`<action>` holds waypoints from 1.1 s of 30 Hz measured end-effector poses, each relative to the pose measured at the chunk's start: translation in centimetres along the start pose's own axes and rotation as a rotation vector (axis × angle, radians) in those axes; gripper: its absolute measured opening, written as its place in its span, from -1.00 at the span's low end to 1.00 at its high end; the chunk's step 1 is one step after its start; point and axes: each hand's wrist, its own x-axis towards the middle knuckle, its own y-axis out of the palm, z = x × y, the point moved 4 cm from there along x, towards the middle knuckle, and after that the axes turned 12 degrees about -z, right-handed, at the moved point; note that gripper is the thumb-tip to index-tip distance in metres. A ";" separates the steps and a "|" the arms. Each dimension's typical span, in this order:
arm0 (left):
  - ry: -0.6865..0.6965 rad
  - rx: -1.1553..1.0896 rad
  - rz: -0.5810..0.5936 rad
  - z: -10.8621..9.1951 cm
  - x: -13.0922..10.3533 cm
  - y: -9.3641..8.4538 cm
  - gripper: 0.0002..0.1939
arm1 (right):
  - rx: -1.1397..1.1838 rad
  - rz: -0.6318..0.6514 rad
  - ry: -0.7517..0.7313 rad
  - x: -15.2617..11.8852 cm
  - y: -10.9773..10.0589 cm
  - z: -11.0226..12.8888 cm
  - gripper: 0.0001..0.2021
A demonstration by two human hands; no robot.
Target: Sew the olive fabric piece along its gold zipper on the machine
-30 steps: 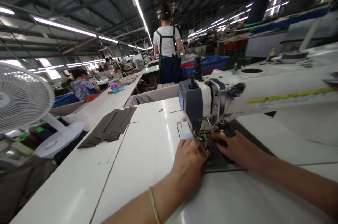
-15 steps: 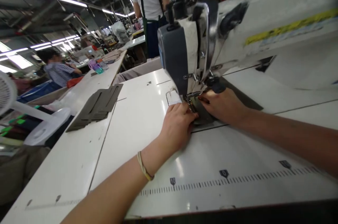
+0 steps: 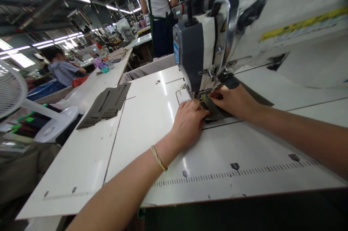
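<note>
A dark grey-green fabric piece lies under the needle area of a sewing machine. My left hand is at the near left of the presser foot. Its fingers are bunched together, with the thumb on the fabric's edge. On the other side, my right hand pinches the piece between thumb and forefinger, close to the foot. The fabric extends behind that hand to the right. The needle tip and the exact stitching point are hidden by my fingers and the machine head.
To the left, a stack of slotted grey-green pieces rests on the white table. A ruler scale runs along the front edge. A white fan stands at far left. Two people are beyond, one standing, one seated.
The camera view has shifted slightly, so the table and machine appear farther right and the front edge higher. Both hands stay at the fabric by the presser foot.
</note>
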 end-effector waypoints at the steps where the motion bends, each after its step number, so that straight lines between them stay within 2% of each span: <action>1: 0.009 0.001 0.001 0.0 0.0 0.0 -0.78 | -0.038 -0.008 0.017 -0.1 -0.1 0.0 -0.86; 7: 0.035 0.016 0.005 -0.1 0.2 0.0 -0.78 | -0.140 0.013 0.050 -0.5 0.0 0.5 -0.72; 11: 0.020 0.016 -0.017 -0.2 -0.2 -0.2 -0.78 | -0.087 0.032 0.002 -0.2 0.3 0.2 -0.80; 16: 0.030 -0.003 -0.059 -0.5 -0.5 -0.6 -0.80 | 0.025 0.079 -0.155 -0.5 0.0 0.1 -0.87; 22: 0.065 -0.041 -0.056 -0.5 -0.4 -0.7 -0.78 | -0.096 0.096 -0.205 -0.4 -0.3 0.8 -0.86; 28: 0.076 -0.047 -0.045 -0.3 -0.2 -0.5 -0.80 | -0.194 0.155 -0.144 -0.4 -0.4 1.5 -0.80; 33: 0.073 -0.056 -0.036 -0.3 -0.3 -0.4 -0.79 | -0.229 0.106 -0.005 -0.3 0.7 0.8 -0.76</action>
